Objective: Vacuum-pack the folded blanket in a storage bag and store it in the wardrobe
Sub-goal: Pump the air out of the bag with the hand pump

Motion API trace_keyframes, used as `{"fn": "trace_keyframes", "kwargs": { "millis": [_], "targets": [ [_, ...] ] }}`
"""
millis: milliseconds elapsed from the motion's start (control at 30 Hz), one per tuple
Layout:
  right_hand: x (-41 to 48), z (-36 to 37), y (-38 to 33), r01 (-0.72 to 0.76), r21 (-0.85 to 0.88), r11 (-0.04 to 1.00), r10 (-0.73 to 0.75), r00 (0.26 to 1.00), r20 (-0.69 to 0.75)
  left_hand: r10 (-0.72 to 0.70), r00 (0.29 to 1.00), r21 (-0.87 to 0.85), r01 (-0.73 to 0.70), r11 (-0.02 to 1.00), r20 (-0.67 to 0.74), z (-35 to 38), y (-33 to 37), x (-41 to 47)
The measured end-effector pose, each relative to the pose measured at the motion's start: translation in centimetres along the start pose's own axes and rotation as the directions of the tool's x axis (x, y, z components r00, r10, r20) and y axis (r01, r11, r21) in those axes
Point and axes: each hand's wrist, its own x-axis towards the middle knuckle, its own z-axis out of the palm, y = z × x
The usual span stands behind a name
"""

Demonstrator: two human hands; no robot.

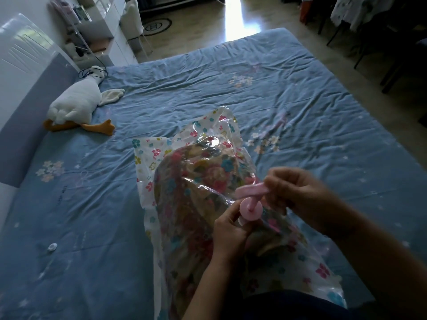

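- Fingers (231, 218) of our left hand (227, 232) pinch the rim of the pink valve (251, 210), while our right hand (298, 195) grips the pink tab (250, 190) just above it. Both parts sit on the storage bag (147, 162), which lies on the bed (208, 88) against our lap with the folded blanket (208, 172) inside.
- We judge that a hard pull on the tab could tear the thin film round the valve, since the bag is loose and crumpled there.
- If the valve seats crookedly, air may leak in and the blanket stay bulky.
- We cannot tell whether the bag's far mouth is sealed, and an open seam would defeat the suction.
- A small white cap (52, 247) lies well apart on the bed, so we could easily forget it or lose it in the sheet's folds.
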Motion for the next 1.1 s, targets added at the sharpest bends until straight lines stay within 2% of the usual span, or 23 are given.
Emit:
{"fn": "trace_keyframes", "kwargs": {
  "millis": [100,200,267,333,400,467,567,600,667,733,800,867,900,967,1033,1100],
  "targets": [
    [-0.3,-0.4,3.7,-0.188,-0.251,0.950,0.158,0.978,-0.135,0.027,1.000,0.014,-0.027,1.000,-0.014,-0.1,-0.1,0.1],
    [-0.3,-0.2,2.3,-0.131,-0.333,0.934,0.092,0.987,-0.131,0.035,0.999,0.016,-0.035,0.999,-0.004,-0.2,0.2,0.2],
    [-0.2,0.5,-0.8,-0.013,-0.247,0.969,-0.005,0.997,-0.073,0.021,1.000,0.020,-0.021,1.000,0.006,-0.2,0.1,0.4],
    [-0.3,1.0,-3.4,0.084,-0.033,0.996,-0.083,0.996,0.012,0.017,1.000,0.007,-0.017,1.000,0.001,-0.2,0.2,0.2],
    [-0.3,0.9,-3.4,0.096,0.079,0.992,-0.097,0.995,0.018,0.018,1.000,0.017,-0.018,1.000,-0.006,-0.1,0.0,0.2],
    [-0.1,0.4,-1.0,-0.003,-0.078,0.997,-0.001,0.999,-0.053,0.020,1.000,0.023,-0.020,1.000,0.001,0.0,0.1,0.1],
    [-0.2,0.0,2.9,-0.208,-0.349,0.914,0.161,0.974,-0.161,0.027,1.000,0.038,-0.027,0.999,-0.009,-0.1,0.0,0.2],
    [-0.3,0.0,3.2,-0.223,-0.403,0.888,0.166,0.971,-0.170,0.033,0.999,0.034,-0.033,0.999,-0.011,-0.2,0.0,0.2],
    [-0.4,0.6,1.3,-0.156,-0.453,0.878,0.102,0.985,-0.142,0.019,1.000,0.017,-0.019,1.000,-0.006,-0.3,0.2,0.2],
    [-0.4,1.4,-2.0,-0.037,-0.367,0.930,0.008,0.997,-0.079,0.008,1.000,0.017,-0.008,1.000,0.021,-0.4,0.4,0.1],
    [-0.6,1.9,-4.9,0.065,-0.202,0.977,-0.065,0.998,0.009,0.013,0.999,0.001,-0.014,1.000,0.034,-0.3,0.7,-0.2],
    [-0.7,1.6,-4.9,0.101,-0.118,0.988,-0.097,0.995,0.037,0.010,1.000,-0.010,-0.009,1.000,0.027,-0.2,0.7,-0.2],
    [-0.6,1.4,-3.9,0.068,-0.146,0.987,-0.068,0.998,0.005,0.007,1.000,-0.011,-0.007,1.000,0.015,-0.1,0.5,-0.2],
    [-0.3,0.6,-0.5,-0.067,-0.318,0.946,0.039,0.995,-0.095,0.009,1.000,0.007,-0.009,1.000,0.003,0.0,0.3,-0.1],
    [-0.3,0.0,2.4,-0.210,-0.517,0.830,0.151,0.976,-0.154,0.026,1.000,0.012,-0.026,1.000,-0.005,-0.1,0.0,0.0],
    [-0.3,-0.1,2.6,-0.232,-0.595,0.770,0.165,0.972,-0.166,0.028,0.999,0.015,-0.027,1.000,-0.019,-0.2,-0.1,-0.1]
  ]
}}
